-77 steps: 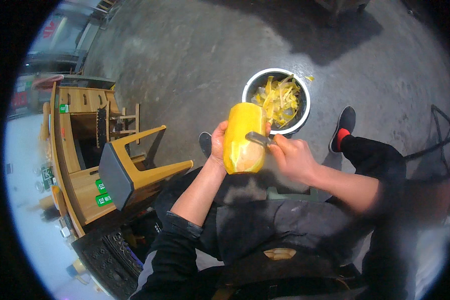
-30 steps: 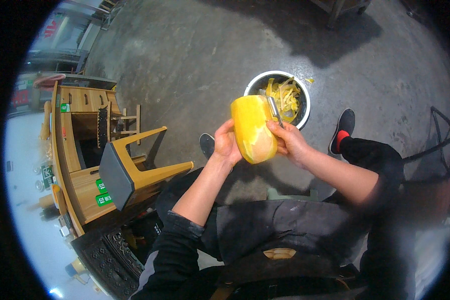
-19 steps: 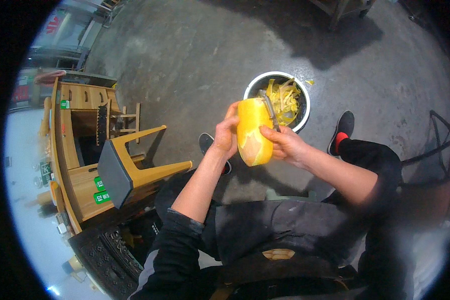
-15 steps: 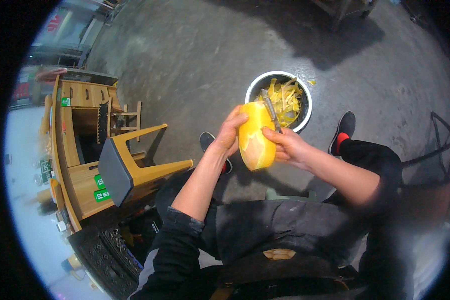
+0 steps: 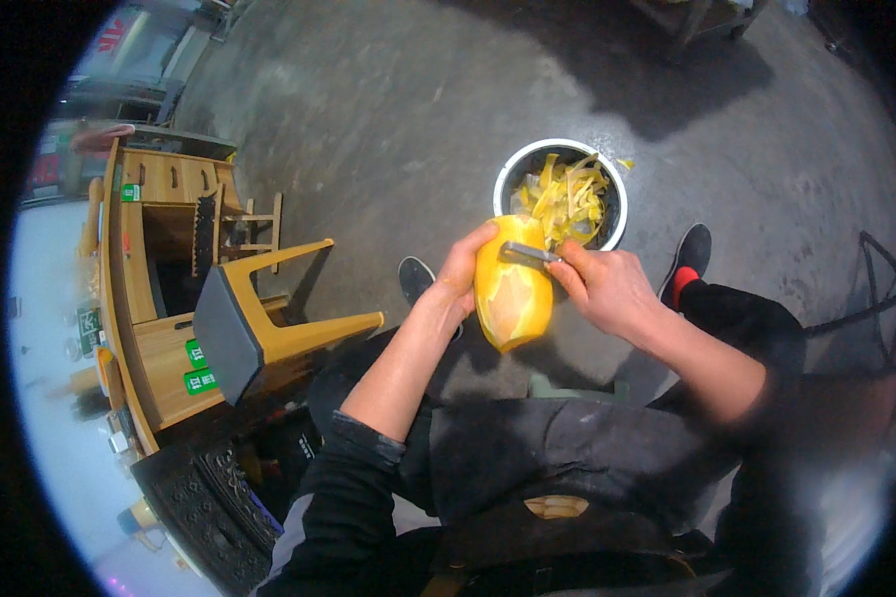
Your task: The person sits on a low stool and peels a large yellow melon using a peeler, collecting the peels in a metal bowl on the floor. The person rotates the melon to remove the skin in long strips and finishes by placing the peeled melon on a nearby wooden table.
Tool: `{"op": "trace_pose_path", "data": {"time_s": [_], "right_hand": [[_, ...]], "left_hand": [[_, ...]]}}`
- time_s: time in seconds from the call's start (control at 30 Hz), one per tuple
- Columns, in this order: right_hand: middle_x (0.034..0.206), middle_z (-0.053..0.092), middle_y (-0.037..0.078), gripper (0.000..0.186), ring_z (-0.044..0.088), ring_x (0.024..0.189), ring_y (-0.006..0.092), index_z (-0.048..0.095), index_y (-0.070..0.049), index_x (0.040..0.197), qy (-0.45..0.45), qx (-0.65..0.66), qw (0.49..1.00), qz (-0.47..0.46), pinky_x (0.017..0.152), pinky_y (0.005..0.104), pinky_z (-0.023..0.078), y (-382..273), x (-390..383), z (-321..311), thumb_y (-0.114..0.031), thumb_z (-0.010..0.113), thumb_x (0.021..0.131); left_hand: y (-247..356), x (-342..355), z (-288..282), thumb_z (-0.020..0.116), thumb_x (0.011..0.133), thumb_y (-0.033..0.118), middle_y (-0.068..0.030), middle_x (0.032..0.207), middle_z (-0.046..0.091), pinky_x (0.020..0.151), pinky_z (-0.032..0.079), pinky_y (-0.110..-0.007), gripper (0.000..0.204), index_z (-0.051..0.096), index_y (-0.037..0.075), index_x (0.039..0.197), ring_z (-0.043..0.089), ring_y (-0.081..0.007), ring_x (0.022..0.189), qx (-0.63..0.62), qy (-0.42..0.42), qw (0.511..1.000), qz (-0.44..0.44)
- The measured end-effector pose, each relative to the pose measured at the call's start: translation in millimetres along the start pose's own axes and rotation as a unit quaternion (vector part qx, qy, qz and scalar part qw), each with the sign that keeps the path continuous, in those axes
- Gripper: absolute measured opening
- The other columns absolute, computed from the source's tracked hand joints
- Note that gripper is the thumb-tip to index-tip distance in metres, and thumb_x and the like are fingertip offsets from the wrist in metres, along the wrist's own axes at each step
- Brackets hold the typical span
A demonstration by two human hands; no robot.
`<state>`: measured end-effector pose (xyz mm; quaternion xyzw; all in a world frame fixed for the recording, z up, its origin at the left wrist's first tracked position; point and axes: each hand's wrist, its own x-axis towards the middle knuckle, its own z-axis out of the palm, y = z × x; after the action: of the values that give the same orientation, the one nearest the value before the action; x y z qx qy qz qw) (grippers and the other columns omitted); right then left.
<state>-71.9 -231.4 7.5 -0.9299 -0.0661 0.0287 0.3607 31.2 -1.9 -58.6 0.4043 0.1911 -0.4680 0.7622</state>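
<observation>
My left hand (image 5: 460,271) is closed round the left side of a large, oblong yellow fruit (image 5: 526,289), papaya- or squash-like, with a pale patch low on its face. A peeler (image 5: 530,253) with a metal head lies across the upper part of the fruit. Its handle sits in my closed right hand (image 5: 603,284), on the fruit's right side. Just beyond the fruit stands a round, white-rimmed bin (image 5: 619,231) holding yellow-green peel strips (image 5: 572,204). The fruit's upper end overlaps the bin's near rim.
On the left are a yellow-legged stool with a dark seat (image 5: 227,323), a wooden cabinet (image 5: 159,348) and a small wooden chair (image 5: 259,227). A scrap of peel (image 5: 625,163) lies on the concrete floor (image 5: 388,129) beside the bin. My shoes (image 5: 694,247) flank the bin's near side.
The peeler has turned from lying along the fruit's upper right edge to crossing its face. My right hand has shifted right and slightly up. The fruit has dropped slightly toward me.
</observation>
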Motion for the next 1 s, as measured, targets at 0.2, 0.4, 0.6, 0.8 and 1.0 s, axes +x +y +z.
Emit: {"op": "trace_pose_path", "data": {"time_s": [0.2, 0.4, 0.6, 0.8, 1.0], "right_hand": [[0.077, 0.072, 0.019, 0.026, 0.07, 0.07, 0.0415, 0.066, -0.006, 0.101, -0.048, -0.011, 0.998, -0.024, 0.063, 0.0517, 0.056, -5, 3, -7, -0.031, 0.06, 0.107], [0.076, 0.072, 0.021, 0.032, 0.072, 0.072, 0.0428, 0.067, -0.007, 0.101, -0.012, -0.005, 1.0, -0.022, 0.065, 0.0539, 0.057, 1, 6, 1, -0.036, 0.057, 0.108], [0.076, 0.072, 0.021, 0.034, 0.072, 0.073, 0.0429, 0.069, -0.006, 0.1, 0.004, -0.024, 1.0, 0.006, 0.067, 0.0551, 0.058, 24, 17, 16, -0.038, 0.057, 0.107], [0.085, 0.074, 0.025, 0.045, 0.074, 0.086, 0.0444, 0.072, -0.004, 0.103, -0.073, -0.062, 0.974, 0.206, 0.078, 0.0566, 0.058, 73, 28, 55, -0.043, 0.05, 0.109], [0.091, 0.073, 0.027, 0.042, 0.073, 0.091, 0.0451, 0.072, -0.003, 0.104, -0.008, 0.046, 0.968, 0.247, 0.083, 0.0543, 0.057, 59, 32, 50, -0.039, 0.05, 0.109]], "left_hand": [[-3, -3, 0, 0.056, 0.105, 0.044, -0.0166, 0.124, 0.074, 0.097, 0.062, -0.047, 0.052, 0.062, 0.003, 0.137, 0.074, -0.0308, 0.108, -0.04, -0.023, 0.997, -0.062], [-5, -5, 1, 0.053, 0.107, 0.047, -0.016, 0.121, 0.075, 0.093, 0.064, -0.045, 0.052, 0.064, 0.003, 0.133, 0.076, -0.0289, 0.103, -0.064, -0.045, 0.996, -0.041], [-7, -12, 4, 0.051, 0.109, 0.045, -0.0148, 0.12, 0.076, 0.091, 0.064, -0.043, 0.05, 0.065, 0.002, 0.131, 0.076, -0.0267, 0.102, -0.073, -0.04, 0.995, -0.053], [-4, -20, 12, 0.052, 0.11, 0.04, -0.0142, 0.118, 0.076, 0.091, 0.063, -0.039, 0.045, 0.064, 0.001, 0.13, 0.076, -0.0254, 0.101, -0.057, -0.06, 0.996, -0.027], [-4, -8, 6, 0.053, 0.109, 0.047, -0.0149, 0.116, 0.076, 0.093, 0.062, -0.045, 0.05, 0.066, 0.002, 0.126, 0.076, -0.0284, 0.099, 0.018, 0.063, 0.997, 0.044]]}}
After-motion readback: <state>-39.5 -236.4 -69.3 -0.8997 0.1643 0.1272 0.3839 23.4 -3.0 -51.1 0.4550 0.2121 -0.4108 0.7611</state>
